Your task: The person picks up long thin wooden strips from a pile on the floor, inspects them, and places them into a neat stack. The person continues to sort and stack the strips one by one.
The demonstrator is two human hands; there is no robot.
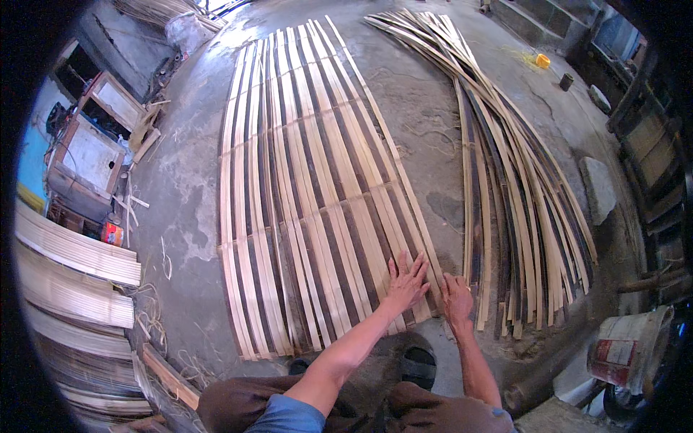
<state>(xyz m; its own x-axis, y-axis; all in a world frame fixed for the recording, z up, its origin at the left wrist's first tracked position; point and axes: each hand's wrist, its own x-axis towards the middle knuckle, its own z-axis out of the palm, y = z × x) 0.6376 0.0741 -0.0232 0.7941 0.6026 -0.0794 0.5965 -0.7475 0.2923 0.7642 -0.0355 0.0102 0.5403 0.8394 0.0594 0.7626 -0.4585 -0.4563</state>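
A long mat of pale and dark split-bamboo strips [317,187] lies on the floor before me, crossed at intervals by thin bindings. My left hand [407,283] rests flat with fingers spread on its near right corner. Along the mat's right edge runs a long pale bamboo strip [418,216], standing slightly apart from the others at its far end. Around the near end of that strip the fingers of my right hand [457,297] are closed. To the right, a fanned heap of loose bamboo strips [530,209] lies with several strips crossing at the far end.
Bundled slats [79,263] are stacked at the left, beside a wooden plank [171,375]. A dirty white bucket [629,350] stands at the lower right. Farther back are a yellow container [542,61], a dark cup [567,81] and a stone slab [598,190]. Wooden frames [90,148] lean at the left wall.
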